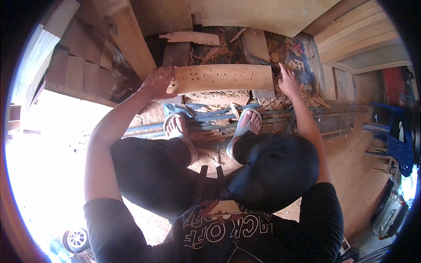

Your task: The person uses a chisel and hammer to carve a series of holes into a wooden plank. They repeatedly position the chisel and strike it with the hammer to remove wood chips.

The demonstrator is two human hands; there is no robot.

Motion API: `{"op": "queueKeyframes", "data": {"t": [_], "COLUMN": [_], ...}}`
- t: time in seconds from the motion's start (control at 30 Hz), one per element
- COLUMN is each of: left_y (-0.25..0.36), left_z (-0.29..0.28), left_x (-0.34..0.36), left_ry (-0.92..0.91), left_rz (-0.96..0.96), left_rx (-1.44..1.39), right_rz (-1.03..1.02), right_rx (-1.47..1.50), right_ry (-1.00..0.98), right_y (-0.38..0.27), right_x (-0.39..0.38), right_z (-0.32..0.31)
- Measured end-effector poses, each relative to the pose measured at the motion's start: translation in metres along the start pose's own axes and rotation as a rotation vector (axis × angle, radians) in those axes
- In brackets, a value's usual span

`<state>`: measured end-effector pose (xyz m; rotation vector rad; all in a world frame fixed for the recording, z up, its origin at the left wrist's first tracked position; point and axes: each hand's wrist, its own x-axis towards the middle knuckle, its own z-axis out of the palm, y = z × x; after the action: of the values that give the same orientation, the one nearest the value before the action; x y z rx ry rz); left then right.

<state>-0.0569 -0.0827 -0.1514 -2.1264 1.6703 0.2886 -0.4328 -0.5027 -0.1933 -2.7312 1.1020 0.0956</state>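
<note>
A pale wooden board (223,78) dotted with several small dark holes lies crosswise in front of my feet. It rests across darker wood blocks (176,57). My left hand (158,83) grips the board's left end, fingers over the far corner and thumb near the closer edge. Just past the board's right end is my right hand (288,82), apart from it. Its index finger is stretched out, and nothing shows in that hand; the other fingers are partly hidden.
Wood chips (278,55) and a splintered strip (193,37) litter the ground around the board. A long beam (127,35) leans at the far left. Stacked planks (357,37) stand far right, and a blue plastic chair (394,136) is at the right. Long pipes (210,117) run by my sandals.
</note>
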Motion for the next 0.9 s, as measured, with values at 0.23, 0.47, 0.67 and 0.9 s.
{"op": "queueKeyframes", "data": {"t": [0.23,0.47,0.67,0.9], "left_y": [-0.003,0.001,0.000,-0.057], "left_z": [-0.002,-0.008,0.005,-0.029], "left_x": [0.002,0.004,-0.002,0.014], "left_ry": [-0.050,-0.165,-0.073,0.017], "left_rz": [-0.001,-0.038,-0.035,0.119], "left_rx": [-0.046,-0.057,-0.051,-0.210], "right_rz": [0.000,0.092,0.462,0.386], "right_rx": [-0.093,-0.090,0.757,0.749], "right_ry": [0.111,0.082,-0.365,-0.153], "right_y": [0.005,0.037,0.051,-0.006], "right_x": [0.005,-0.012,-0.039,-0.048], "right_z": [0.033,0.044,0.006,-0.132]}}
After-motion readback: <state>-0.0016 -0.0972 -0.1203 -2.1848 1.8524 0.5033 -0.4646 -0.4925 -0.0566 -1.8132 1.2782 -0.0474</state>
